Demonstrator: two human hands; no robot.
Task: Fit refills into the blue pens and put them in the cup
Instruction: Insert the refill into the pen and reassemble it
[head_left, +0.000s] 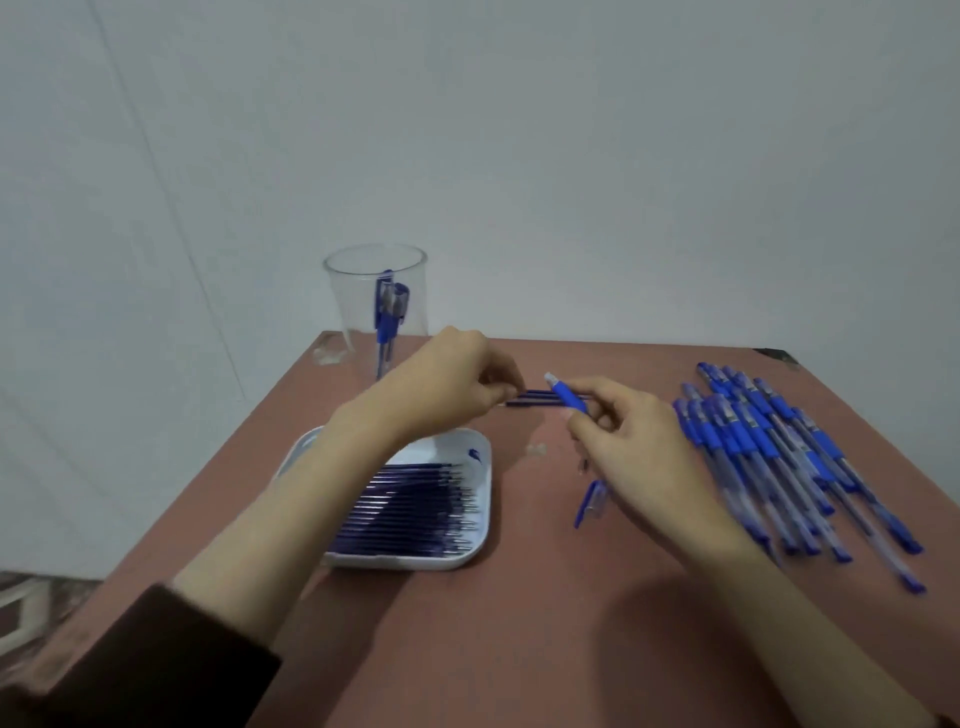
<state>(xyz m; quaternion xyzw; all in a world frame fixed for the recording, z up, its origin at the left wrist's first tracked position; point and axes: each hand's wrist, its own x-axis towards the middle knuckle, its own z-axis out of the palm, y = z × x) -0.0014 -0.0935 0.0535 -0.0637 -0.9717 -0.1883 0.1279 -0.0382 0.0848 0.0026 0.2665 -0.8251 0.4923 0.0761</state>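
Note:
My left hand (452, 379) pinches the end of a thin dark-blue refill (535, 397) above the table's far middle. My right hand (628, 447) grips a blue pen barrel (569, 396) by its grip section, its pale tip pointing up and left toward the refill. A blue pen cap (592, 501) lies on the table just under my right hand. A clear plastic cup (376, 296) at the back left holds two blue pens. A white tray (480, 519) at centre left carries several dark-blue refills (410, 506). A heap of several blue pens (779, 457) lies on the right.
The brown table (493, 639) ends close behind the cup at a pale wall. Its left edge drops to a patterned floor (31, 608). A dark sleeve (156, 670) covers my left forearm near the front left corner.

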